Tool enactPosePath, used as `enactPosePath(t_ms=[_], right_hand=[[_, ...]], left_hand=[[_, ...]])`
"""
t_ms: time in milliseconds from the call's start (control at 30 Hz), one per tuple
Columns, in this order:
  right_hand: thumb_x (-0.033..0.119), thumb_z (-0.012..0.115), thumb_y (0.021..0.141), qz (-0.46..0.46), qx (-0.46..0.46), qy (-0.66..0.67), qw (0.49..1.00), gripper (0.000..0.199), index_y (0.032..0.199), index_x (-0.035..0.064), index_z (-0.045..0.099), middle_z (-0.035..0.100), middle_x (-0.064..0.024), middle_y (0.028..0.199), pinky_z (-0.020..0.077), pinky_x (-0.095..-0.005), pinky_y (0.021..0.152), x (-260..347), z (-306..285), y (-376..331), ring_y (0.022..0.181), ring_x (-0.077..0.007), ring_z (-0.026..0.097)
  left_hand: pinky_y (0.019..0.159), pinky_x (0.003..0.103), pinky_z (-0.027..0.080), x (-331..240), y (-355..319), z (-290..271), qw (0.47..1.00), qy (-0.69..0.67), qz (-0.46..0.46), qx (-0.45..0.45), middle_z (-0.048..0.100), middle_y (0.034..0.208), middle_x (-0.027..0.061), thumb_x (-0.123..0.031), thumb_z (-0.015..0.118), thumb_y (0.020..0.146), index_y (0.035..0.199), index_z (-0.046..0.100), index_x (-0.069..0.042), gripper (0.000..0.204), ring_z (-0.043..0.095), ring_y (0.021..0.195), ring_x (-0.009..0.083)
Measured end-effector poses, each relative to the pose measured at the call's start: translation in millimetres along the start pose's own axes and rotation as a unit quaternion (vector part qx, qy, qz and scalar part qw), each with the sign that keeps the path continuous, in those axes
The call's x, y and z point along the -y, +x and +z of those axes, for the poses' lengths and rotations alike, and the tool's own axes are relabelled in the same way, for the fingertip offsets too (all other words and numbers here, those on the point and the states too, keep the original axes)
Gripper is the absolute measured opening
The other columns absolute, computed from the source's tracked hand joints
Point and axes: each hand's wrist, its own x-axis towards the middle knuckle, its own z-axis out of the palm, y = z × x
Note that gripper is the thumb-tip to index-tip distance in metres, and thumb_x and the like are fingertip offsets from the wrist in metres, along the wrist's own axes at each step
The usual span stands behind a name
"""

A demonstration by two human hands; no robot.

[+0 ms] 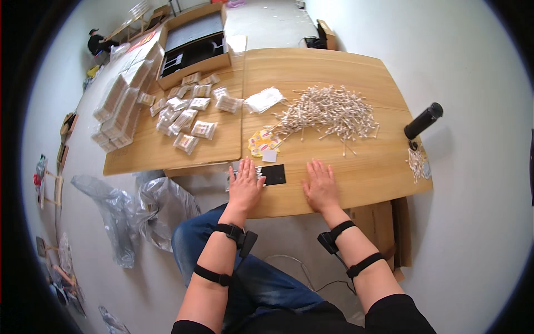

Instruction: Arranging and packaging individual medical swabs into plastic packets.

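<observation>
My left hand (246, 186) lies flat with its fingers stretched forward, over a few cotton swabs (259, 173) that show at its edges. What lies under the palm is hidden. A black rectangular pad (274, 175) sits just right of that hand. My right hand (321, 186) rests palm down on the wooden table (300, 203), fingers out, holding nothing. Beyond the hands are yellow-and-white printed cards (260, 140) with a small grey-white card (269, 156) at their near edge. A large loose heap of cotton swabs (334, 114) spreads behind them.
White bags or sheets (263, 100) lie left of the heap. Filled swab packs (186, 119) scatter across the left table, beside stacked clear-wrapped packs (119, 111) and an open carton (192, 47). A black cylinder (424, 120) stands at the right edge. Plastic sacks (161, 206) lie below left.
</observation>
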Motion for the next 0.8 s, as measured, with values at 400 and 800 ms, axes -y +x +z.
enactPosePath(t_ms=[400,800], right_hand=[[0.037,0.050,0.093,-0.002,-0.022,-0.012,1.000,0.054,0.135,0.0038,0.048,0.044,-0.0137,0.144,0.0221,-0.0473,0.115,-3,5,-3,0.138,-0.0262,0.035],[0.028,0.059,0.087,-0.040,-0.053,-0.005,0.998,0.051,0.131,0.0035,0.051,0.050,-0.0146,0.137,0.0293,-0.0480,0.110,-9,16,6,0.132,-0.0279,0.041]], left_hand=[[0.118,0.050,0.009,-11,-4,27,0.998,0.009,-0.008,-0.060,0.031,0.153,0.0119,-0.039,0.044,0.097,0.145,0.037,-0.006,0.058,0.024,0.144,0.0242],[0.117,0.048,0.014,-90,-12,45,0.988,-0.096,0.073,-0.096,0.033,0.153,0.0102,-0.034,0.052,0.093,0.142,0.040,-0.005,0.059,0.027,0.143,0.0229]])
